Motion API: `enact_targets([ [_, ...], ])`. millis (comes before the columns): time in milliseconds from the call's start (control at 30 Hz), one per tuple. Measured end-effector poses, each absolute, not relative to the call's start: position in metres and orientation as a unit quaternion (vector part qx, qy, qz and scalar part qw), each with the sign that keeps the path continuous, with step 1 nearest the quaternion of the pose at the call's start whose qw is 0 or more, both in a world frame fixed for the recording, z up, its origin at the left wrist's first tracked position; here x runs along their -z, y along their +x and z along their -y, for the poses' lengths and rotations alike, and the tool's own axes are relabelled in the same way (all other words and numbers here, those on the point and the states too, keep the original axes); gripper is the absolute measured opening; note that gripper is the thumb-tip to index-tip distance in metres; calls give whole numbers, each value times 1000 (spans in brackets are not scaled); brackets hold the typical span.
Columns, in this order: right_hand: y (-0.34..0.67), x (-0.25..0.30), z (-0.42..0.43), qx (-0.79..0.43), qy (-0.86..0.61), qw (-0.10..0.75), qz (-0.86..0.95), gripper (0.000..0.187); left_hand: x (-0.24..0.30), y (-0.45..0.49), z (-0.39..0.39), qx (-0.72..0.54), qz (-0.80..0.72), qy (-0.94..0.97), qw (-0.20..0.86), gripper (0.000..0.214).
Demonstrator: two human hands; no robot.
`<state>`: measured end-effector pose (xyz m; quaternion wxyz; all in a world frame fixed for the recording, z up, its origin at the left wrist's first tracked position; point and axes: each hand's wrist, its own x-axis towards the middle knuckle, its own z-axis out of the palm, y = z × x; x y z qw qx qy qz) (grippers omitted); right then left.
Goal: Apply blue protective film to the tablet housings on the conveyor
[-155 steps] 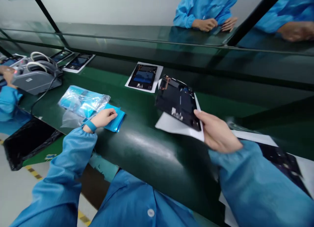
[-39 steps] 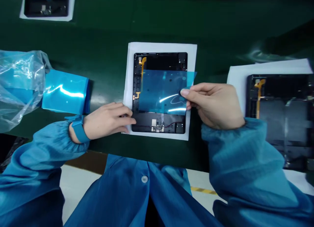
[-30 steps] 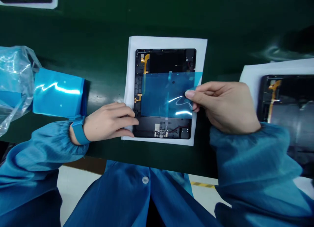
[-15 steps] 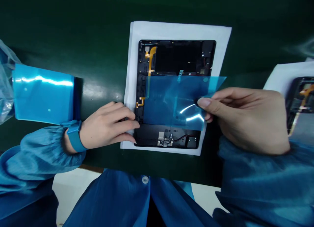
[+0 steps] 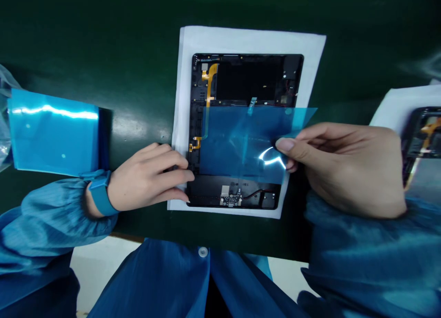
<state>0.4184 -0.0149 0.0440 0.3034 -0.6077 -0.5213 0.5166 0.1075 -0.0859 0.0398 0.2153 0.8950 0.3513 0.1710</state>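
An opened tablet housing [image 5: 203,189] with black insides, orange flex cables and a small circuit board lies on a white sheet [image 5: 253,39]. Over its middle and lower part spreads a translucent blue film [image 5: 234,143]. My right hand [image 5: 347,166] pinches the film's right edge between thumb and fingers. At the housing's lower left edge, my left hand [image 5: 151,178] rests with bent fingers somewhat apart, the tips at the rim. The film's contact with the parts beneath it I cannot tell.
On the left lies a stack of blue film sheets [image 5: 55,136], beside a clear plastic bag [image 5: 4,125] at the frame's edge. A second opened tablet [image 5: 422,139] sits on white material at the far right. Everything rests on a dark green table [image 5: 138,56].
The housing, its white sheet, my left hand and the film stack appear slightly farther left. My right hand keeps its pinch on the film, almost unmoved.
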Motion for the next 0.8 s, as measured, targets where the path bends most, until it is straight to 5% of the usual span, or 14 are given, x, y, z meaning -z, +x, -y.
enact_targets([
  [800, 421, -41, 14, -525, -616, 288, 512, 25, -40, 108, 86, -181, -348, 894, 217, 33],
])
